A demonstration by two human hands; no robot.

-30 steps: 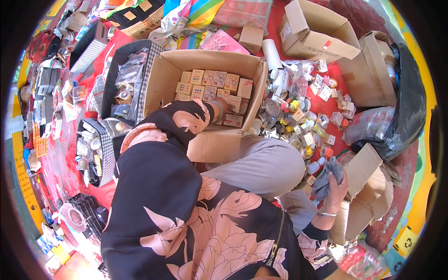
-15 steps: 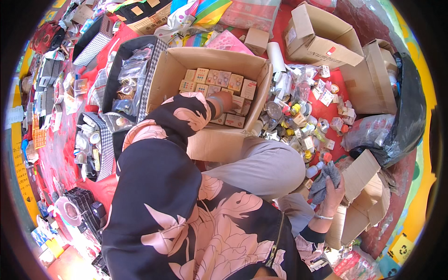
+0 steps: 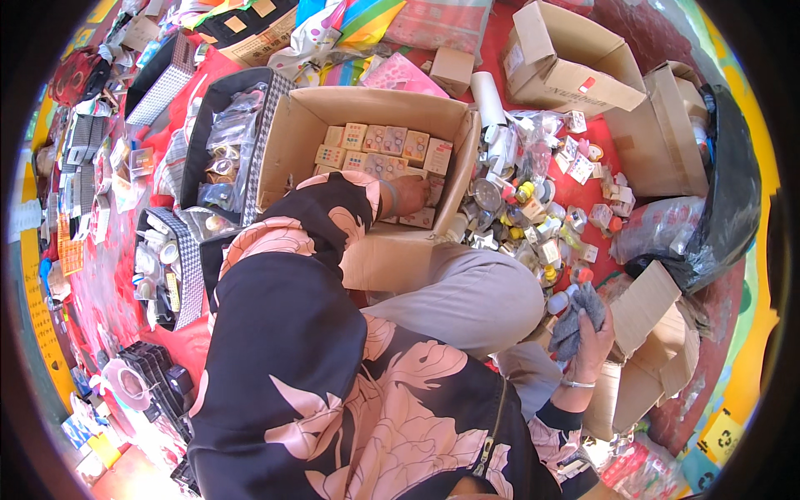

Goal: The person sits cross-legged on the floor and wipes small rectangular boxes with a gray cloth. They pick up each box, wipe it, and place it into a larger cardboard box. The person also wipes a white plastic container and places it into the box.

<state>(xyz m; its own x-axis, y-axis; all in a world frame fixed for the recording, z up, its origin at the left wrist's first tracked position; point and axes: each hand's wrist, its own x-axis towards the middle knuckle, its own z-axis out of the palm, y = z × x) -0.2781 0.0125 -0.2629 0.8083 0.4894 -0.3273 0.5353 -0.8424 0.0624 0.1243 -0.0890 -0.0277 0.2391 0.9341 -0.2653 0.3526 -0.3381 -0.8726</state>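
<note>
My left hand [image 3: 406,195] reaches down into a large open cardboard carton [image 3: 287,137] and touches small printed boxes [image 3: 417,145] packed in rows. Its fingertips point downward among the boxes at the right, and the back of the hand hides whether they grip one. My right hand [image 3: 593,343] is closed round a crumpled grey cloth [image 3: 570,327], right of my knee. Beside that cloth lies a small clear bottle [image 3: 558,302] at the lower end of a heap of loose items.
Small bottles, jars and boxes [image 3: 533,218] lie heaped right of the carton. Open cardboard boxes [image 3: 575,75] stand far right, and another torn box [image 3: 658,358] sits beside my right hand. Checked bins [image 3: 229,137] line the left. A black plastic bag [image 3: 723,192] bulges at the right edge.
My left hand has shifted slightly nearer to me among the small boxes in the carton. My right hand still holds the grey cloth, which is turned a little. The whole view has tilted slightly.
</note>
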